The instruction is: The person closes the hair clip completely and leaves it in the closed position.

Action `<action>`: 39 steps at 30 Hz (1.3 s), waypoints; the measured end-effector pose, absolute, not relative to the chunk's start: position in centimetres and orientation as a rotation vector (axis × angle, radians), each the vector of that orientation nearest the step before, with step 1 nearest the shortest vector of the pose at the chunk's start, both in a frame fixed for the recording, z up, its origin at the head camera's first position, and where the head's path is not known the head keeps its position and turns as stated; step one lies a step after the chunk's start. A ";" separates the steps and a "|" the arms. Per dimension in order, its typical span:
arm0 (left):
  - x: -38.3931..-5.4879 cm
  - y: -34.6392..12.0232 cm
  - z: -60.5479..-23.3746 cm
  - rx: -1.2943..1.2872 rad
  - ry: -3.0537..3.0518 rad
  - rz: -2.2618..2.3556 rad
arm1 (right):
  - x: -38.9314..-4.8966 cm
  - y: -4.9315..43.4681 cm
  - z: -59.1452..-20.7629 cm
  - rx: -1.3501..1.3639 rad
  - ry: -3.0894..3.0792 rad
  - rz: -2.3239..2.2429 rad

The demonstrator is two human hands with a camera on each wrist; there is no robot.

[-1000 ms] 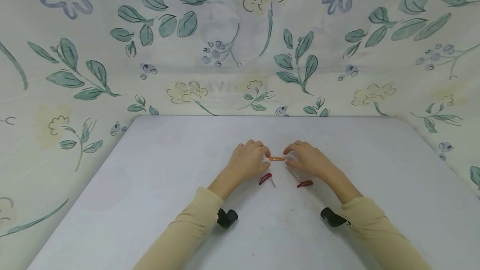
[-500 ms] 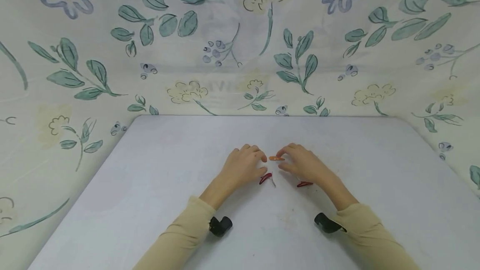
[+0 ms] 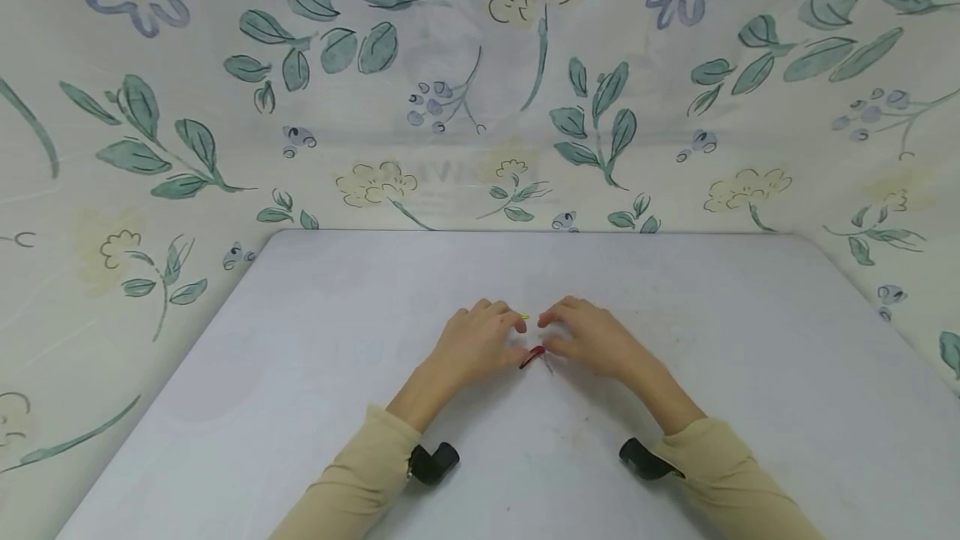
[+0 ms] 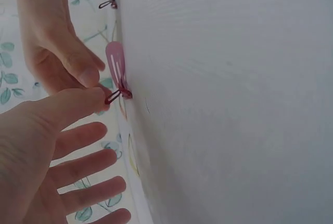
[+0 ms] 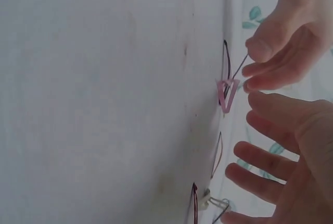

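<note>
Low over the table, my left hand [image 3: 474, 342] spreads its fingers, thumb tip beside or touching a red snap hair clip [image 3: 532, 357]. A pink hair clip [image 4: 115, 60] meets or overlaps that red one; in the right wrist view the pink clip [image 5: 228, 96] shows end-on. My right hand [image 3: 596, 340] faces the left, its fingers spread and apart from the clips as far as I can see. Behind the left index finger a bit of a yellow clip [image 3: 524, 317] shows. An orange clip [image 5: 217, 156] is visible in the right wrist view.
A second, dark red clip [image 5: 194, 206] and a whitish clip [image 5: 208, 200] lie near the right hand's little finger. The white table [image 3: 300, 332] ends at a flower-patterned cloth [image 3: 450, 148]. Black wrist cameras [image 3: 433, 465] hang below both sleeves.
Both hands have drawn back towards me, the right one also leftwards. The right hand now covers the orange clip and the second red clip in the head view; a yellow clip's tip shows.
</note>
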State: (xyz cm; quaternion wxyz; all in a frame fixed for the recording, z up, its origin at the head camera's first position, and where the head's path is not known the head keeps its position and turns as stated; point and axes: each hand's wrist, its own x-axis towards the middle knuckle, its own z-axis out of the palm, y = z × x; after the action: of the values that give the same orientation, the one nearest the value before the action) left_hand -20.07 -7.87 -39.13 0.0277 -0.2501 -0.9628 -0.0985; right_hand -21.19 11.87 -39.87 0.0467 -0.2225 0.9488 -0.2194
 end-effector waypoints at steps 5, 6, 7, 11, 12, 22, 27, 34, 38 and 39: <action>-19.8 -7.7 -39.1 -0.785 -3.020 -0.285 | -20.9 11.3 -39.8 -0.729 2.915 -0.621; -19.8 -7.6 -39.1 -0.791 -3.028 -0.285 | -20.9 11.3 -39.8 -0.728 2.919 -0.612; -19.8 -7.5 -39.2 -0.796 -3.036 -0.283 | -20.8 11.2 -39.9 -0.724 2.920 -0.605; -19.8 -7.2 -39.3 -0.816 -3.051 -0.266 | -20.7 11.0 -40.0 -0.705 2.920 -0.593; -19.9 -7.2 -39.3 -0.819 -3.050 -0.260 | -20.7 11.0 -40.0 -0.702 2.920 -0.595; -19.7 -6.9 -39.0 -0.803 -3.016 -0.255 | -20.3 10.9 -40.0 -0.731 2.909 -0.624; -19.5 -6.7 -39.0 -0.790 -2.996 -0.255 | -20.2 10.8 -40.0 -0.725 2.916 -0.626; -19.5 -6.7 -39.1 -0.792 -2.985 -0.236 | -20.2 10.5 -40.2 -0.745 2.922 -0.617; -19.5 -6.8 -39.3 -0.806 -2.974 -0.215 | -20.1 10.3 -40.4 -0.771 2.930 -0.606; -19.4 -6.9 -39.4 -0.810 -2.971 -0.209 | -20.1 10.3 -40.4 -0.772 2.930 -0.607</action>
State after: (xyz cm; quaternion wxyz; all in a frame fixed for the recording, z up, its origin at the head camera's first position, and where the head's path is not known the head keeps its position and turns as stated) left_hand -19.45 -6.85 -39.37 0.0277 -0.2624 -0.9622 -0.0677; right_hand -20.05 10.27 -40.42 0.0256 -0.2497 0.9479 -0.1963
